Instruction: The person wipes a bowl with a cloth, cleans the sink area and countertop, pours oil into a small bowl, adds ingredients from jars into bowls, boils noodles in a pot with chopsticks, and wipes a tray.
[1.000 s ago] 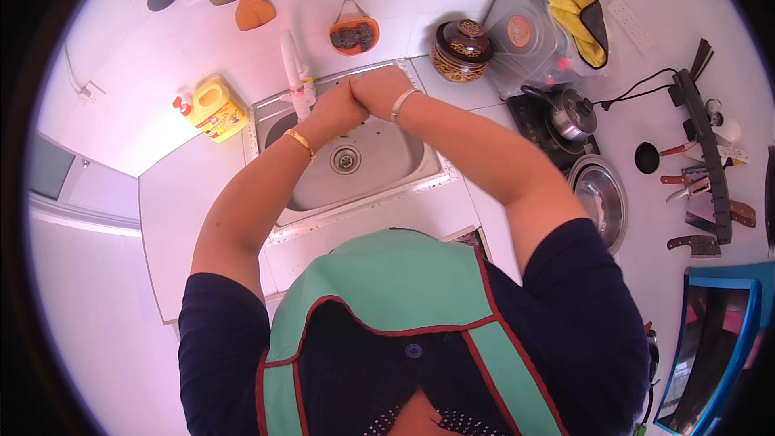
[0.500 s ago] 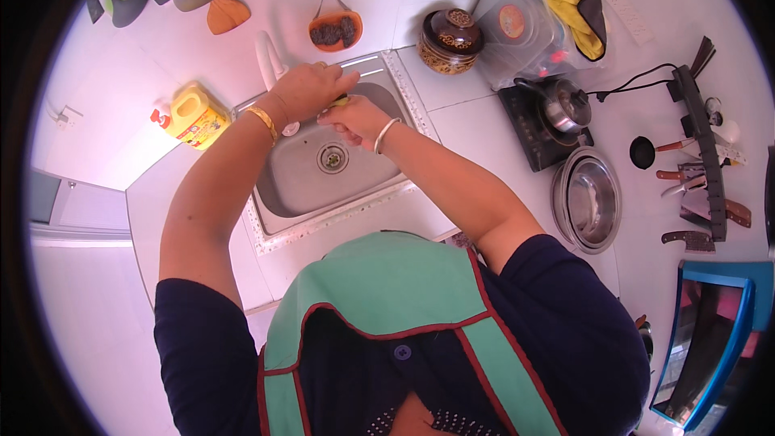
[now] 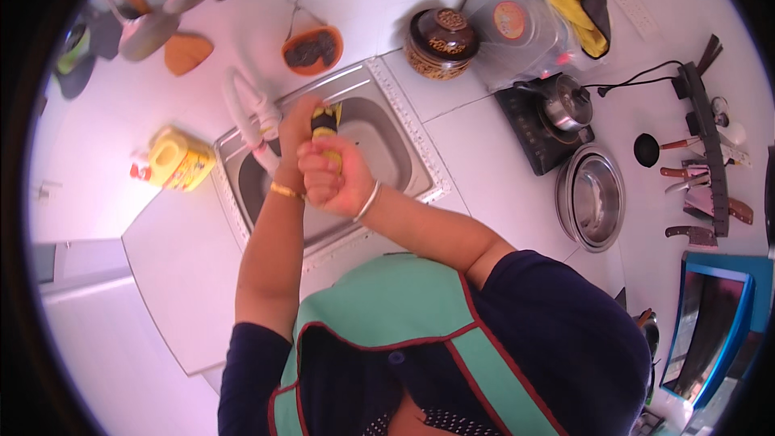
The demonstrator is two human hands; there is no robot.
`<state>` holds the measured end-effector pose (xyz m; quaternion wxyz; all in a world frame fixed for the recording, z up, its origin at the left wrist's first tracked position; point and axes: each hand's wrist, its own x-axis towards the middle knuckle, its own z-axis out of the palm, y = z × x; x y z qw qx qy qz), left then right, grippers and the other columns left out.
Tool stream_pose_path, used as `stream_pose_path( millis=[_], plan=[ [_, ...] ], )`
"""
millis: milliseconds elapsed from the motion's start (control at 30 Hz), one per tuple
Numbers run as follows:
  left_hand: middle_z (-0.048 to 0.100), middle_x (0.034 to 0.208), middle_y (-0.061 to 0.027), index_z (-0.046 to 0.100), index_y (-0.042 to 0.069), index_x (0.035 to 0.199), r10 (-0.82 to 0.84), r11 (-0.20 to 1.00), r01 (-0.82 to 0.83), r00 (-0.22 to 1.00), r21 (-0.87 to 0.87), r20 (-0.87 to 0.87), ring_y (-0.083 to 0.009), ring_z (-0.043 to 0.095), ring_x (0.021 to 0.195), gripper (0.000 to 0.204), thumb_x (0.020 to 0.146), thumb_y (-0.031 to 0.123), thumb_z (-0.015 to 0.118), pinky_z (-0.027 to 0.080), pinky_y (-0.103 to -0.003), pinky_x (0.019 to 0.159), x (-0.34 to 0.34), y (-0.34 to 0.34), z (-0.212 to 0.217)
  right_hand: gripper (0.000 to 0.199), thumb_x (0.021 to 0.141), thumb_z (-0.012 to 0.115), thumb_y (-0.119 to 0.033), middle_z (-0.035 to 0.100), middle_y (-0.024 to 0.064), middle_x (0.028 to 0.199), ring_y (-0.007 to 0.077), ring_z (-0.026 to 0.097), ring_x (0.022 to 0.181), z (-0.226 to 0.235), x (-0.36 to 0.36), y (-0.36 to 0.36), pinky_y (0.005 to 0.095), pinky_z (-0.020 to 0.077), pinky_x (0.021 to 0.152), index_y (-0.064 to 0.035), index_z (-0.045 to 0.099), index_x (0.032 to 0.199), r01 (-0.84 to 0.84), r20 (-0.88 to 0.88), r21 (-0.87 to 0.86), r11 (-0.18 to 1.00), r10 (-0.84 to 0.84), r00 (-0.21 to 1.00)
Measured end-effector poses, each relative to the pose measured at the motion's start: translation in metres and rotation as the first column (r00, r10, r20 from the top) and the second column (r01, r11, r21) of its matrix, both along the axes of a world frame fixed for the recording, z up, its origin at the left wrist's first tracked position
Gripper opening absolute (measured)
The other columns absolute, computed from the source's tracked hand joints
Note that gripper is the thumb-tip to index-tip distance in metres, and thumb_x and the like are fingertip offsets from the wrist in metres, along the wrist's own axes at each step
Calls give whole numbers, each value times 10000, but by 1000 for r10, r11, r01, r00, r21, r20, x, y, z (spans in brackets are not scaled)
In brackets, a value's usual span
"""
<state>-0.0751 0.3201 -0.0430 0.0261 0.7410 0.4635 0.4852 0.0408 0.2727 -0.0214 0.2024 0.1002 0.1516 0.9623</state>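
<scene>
head view: i'm now gripping a yellow-and-black object [image 3: 325, 131] in both fists, left hand [image 3: 300, 125] and right hand [image 3: 331, 180], raised over the sink's [image 3: 404, 141] back edge instead of rubbing palms.

You have a yellow jug [image 3: 179, 159] lying on the counter [image 3: 492, 169] left of the sink [image 3: 404, 163], with a red cap and a pale label on its side. In your hands sits a small yellow bottle [image 3: 326, 131] with a dark band, held over the basin. Behind the sink stands a clear plastic container [image 3: 510, 26], its lid bearing a round orange label (print too blurred to make out). At your far right, a blue-framed screen [image 3: 710, 331] shows dark.
</scene>
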Motion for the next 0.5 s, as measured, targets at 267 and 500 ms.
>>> stream_pose_path(
  millis=[267,500],
  plan=[
    [633,834,-199,536,96,1019,-91,735,-254,882,-629,-462,-380,620,797,323,721,124,659,491,-429,613,-5,-25,-96,326,849,576,-353,518,13,619,90,458,450,-145,50,30,207,396,431,-78,536,1018,-650,789,612,451,-303,534],
    [612,937,-72,507,74,1151,177,240,362,896,-901,408,-174,603,714,379,849,281,607,498,-307,605,-22,-99,-94,509,791,672,-242,635,65,886,139,595,637,-137,58,5,265,511,566,-43,484,1220,-625,701,596,505,-707,97]
  ],
)
